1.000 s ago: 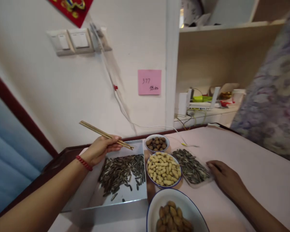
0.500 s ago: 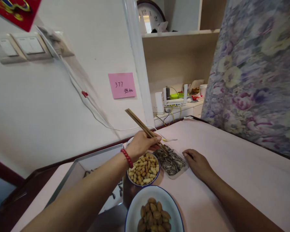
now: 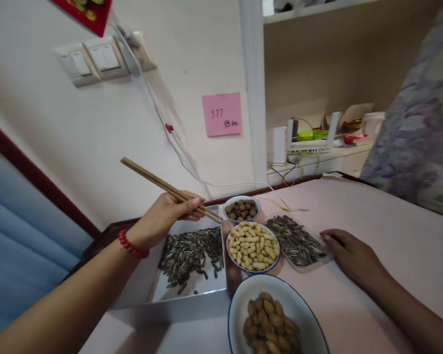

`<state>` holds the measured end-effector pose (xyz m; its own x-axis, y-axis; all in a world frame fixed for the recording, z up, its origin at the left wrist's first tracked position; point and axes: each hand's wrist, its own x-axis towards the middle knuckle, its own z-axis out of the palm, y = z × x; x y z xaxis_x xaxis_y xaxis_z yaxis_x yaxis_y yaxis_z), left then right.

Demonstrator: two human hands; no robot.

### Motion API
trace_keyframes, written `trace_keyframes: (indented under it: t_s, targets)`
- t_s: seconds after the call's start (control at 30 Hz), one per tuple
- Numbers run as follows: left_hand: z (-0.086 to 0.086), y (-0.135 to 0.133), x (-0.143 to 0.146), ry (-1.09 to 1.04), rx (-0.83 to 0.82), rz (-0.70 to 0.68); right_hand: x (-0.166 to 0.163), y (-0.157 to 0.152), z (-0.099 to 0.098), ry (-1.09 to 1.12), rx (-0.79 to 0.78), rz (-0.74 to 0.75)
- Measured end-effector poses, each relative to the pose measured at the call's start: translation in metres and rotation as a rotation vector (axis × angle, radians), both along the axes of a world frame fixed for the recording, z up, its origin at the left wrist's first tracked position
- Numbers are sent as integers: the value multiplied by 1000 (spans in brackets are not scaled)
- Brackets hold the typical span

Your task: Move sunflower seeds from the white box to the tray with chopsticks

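Two chopsticks [image 3: 151, 178] pinched in the left hand [image 3: 166, 219] jut over the seed box [image 3: 170, 307]; right hand [image 3: 349, 253] flat.

Sitting at my pink table [image 3: 384, 231] w/ a white wall [image 3: 77, 137] in front, light switches [image 3: 92, 61] up top & a pink sticky note [image 3: 222, 114] near a white cable [image 3: 177, 147]. Beige shelf [image 3: 317, 64] on the right w/ a router [image 3: 310, 145] on its ledge, and floral fabric [image 3: 421, 132] at the far right. Blue panel [image 3: 18, 246] w/ dark red trim [image 3: 40, 177] on the left.

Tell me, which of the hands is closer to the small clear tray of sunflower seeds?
Right. The right hand lies flat beside the clear tray; the left hand holds chopsticks beyond the peanut bowl, over the grey box.
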<state>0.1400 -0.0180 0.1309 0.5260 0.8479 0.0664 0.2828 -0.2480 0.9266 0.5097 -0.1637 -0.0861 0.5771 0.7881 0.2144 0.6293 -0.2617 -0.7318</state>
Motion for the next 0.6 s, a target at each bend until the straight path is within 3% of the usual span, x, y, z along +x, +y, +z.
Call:
trace_keyframes:
  t_s: [0.17,0.33,0.6]
  targets:
    - [-38,15,-48,206,-58,61,3,-2,-2,2,-66,-30]
    - [-73,30,-59,235,-57,70,5,-2,-4,-6,-104,-59]
    - [-84,34,-53,295,-35,145,8,-2,-3,-3,-147,-69]
